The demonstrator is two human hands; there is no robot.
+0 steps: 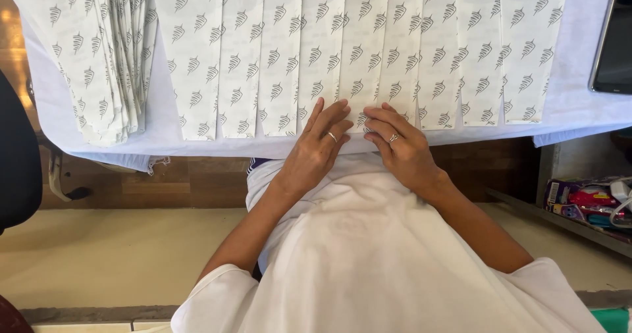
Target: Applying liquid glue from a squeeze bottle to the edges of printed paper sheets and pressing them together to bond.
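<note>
The long white paper strip printed with small grey leaf marks (359,76) lies flat in the middle of the row, running from 12 o'clock down to its near end at the edge of the tabletop. The left hand (316,152) and right hand (401,150) rest on that near end with fingers flat and spread, pressing rather than pinching; neither grip closes around anything. The paper looks thin, light and limp, easy to crease or tear, so it seems best taken at the near end or along a side edge with a gentle pinch. Matching overlapping strips (461,56) fan out toward 3 o'clock and 9 o'clock, all on a white cloth (573,109) covering the tabletop. At 10 o'clock sits a stack of folded printed sheets (108,56). At 2 o'clock a dark phone (615,43) lies near the edge.
</note>
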